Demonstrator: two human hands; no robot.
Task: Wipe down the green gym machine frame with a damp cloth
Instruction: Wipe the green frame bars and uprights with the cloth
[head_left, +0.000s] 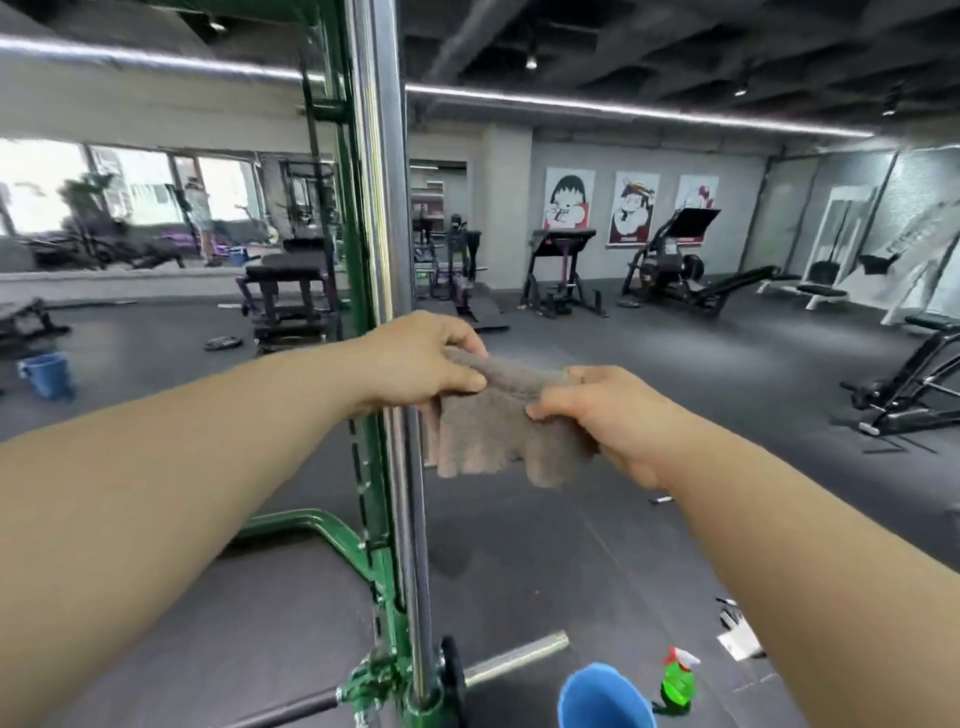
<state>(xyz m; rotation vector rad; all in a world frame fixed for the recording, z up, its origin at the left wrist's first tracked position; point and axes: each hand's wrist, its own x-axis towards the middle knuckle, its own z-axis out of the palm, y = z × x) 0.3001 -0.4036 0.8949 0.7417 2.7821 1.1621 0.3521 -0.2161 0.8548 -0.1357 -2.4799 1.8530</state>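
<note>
A grey-brown cloth (493, 426) hangs stretched between both hands at chest height. My left hand (421, 364) pinches its upper left edge, and my right hand (608, 415) grips its right edge. The green machine frame (387, 582) rises just left of the cloth, with a chrome guide rod (382, 208) running up beside it. The left hand overlaps the rod. A green curved base bar (306, 522) lies on the floor below my left forearm.
A blue bucket (605, 699) and a green spray bottle (678, 680) stand on the dark floor at my feet. A chrome bar end (519, 657) sticks out low on the frame. Benches and other machines fill the room behind; a mirror (130, 218) lines the left wall.
</note>
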